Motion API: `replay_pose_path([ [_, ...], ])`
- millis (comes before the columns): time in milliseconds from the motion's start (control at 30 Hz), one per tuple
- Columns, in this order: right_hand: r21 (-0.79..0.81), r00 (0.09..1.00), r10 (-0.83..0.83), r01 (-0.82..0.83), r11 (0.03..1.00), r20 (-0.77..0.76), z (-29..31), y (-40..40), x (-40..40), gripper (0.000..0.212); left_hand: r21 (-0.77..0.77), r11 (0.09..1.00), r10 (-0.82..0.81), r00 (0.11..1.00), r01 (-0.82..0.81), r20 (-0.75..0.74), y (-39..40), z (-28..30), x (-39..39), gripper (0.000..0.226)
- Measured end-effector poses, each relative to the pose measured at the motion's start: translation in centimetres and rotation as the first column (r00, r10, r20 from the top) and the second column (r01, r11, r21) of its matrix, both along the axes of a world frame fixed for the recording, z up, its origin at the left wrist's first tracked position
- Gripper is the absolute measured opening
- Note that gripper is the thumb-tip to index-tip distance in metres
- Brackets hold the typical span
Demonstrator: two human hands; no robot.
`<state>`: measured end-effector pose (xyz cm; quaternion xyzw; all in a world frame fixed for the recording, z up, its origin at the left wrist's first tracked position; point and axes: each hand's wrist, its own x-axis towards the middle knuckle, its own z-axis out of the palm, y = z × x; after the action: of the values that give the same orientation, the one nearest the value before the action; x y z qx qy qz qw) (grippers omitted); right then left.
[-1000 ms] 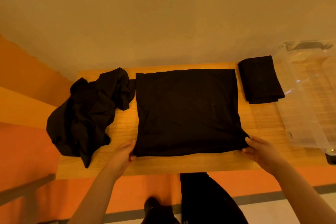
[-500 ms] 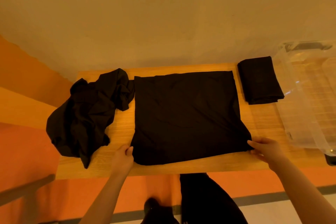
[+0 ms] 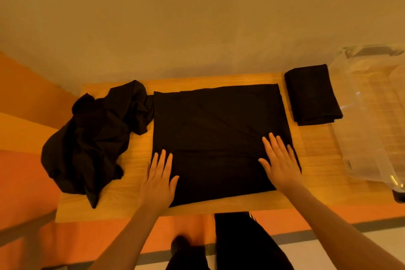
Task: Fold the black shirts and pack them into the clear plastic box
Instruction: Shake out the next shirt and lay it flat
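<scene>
The half-folded black shirt (image 3: 219, 138) lies flat at the centre of the wooden tabletop (image 3: 135, 204). The left hand (image 3: 158, 184) rests flat on its 7 o'clock corner, grip spread, fingers straight. The right hand (image 3: 279, 162) presses flat at 4 o'clock, grip likewise spread. A crumpled black shirt (image 3: 92, 142) sits at 9 o'clock. A folded black shirt (image 3: 311, 96) lies at 2 o'clock, just beside the clear plastic box (image 3: 372, 116).

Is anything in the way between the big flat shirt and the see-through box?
Yes. A small folded shirt lies on the table between the flat shirt and the clear box, towards the far side. Nearer the person, only bare table lies between them.
</scene>
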<state>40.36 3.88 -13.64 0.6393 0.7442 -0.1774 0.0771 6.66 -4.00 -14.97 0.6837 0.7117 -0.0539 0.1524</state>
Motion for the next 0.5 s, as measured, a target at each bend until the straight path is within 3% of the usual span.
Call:
replay_pose_path([
  [100, -0.061, 0.999, -0.038, 0.038, 0.997, -0.002, 0.1, -1.0, 1.4, 0.071, -0.035, 0.999, 0.000, 1.000, 0.000, -0.010, -1.7, 0.1, -0.8, 0.064],
  [200, -0.010, 0.997, -0.052, 0.051, 0.999, -0.050, 1.0, -0.2, 0.6, 0.077, -0.006, 1.000, 0.024, 1.000, -0.024, -0.002, -1.1, 1.0, 0.0, 0.065],
  [333, 0.108, 0.994, 0.047, -0.036, 0.994, -0.099, 2.4, 5.3, -3.0, 0.061, 0.111, 0.990, -0.094, 0.995, 0.090, 0.030, 5.7, 2.8, 2.4, 0.058],
  [500, 0.044, 0.990, 0.137, -0.138, 0.989, 0.021, 0.1, 14.1, -5.3, 0.061, 0.010, 0.984, -0.177, 0.984, 0.178, -0.013, 15.8, 2.0, 3.4, 0.058],
])
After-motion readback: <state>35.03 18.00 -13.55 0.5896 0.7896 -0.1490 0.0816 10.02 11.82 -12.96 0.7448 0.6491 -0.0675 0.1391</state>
